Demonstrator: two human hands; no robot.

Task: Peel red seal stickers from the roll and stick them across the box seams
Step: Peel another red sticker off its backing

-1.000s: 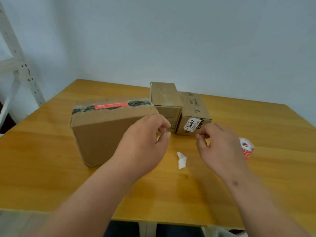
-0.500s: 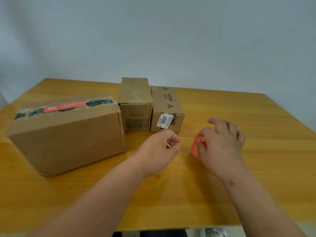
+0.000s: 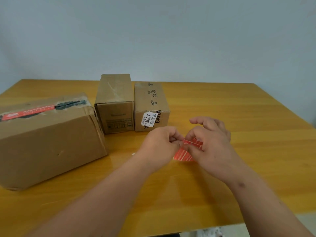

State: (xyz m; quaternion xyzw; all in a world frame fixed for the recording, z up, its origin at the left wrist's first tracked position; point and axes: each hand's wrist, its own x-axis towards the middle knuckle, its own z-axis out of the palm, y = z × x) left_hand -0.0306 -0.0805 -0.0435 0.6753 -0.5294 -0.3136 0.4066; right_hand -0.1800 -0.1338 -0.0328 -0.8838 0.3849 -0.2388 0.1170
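Boxes first: the big box at near left already wears a red seal sticker across its top seam, while two smaller boxes wait behind, probably next. Right hand curls round the sticker roll just above the table, steadying it. Left hand pinches at its free end, seemingly starting a peel.

Packing station: labelled cartons, table
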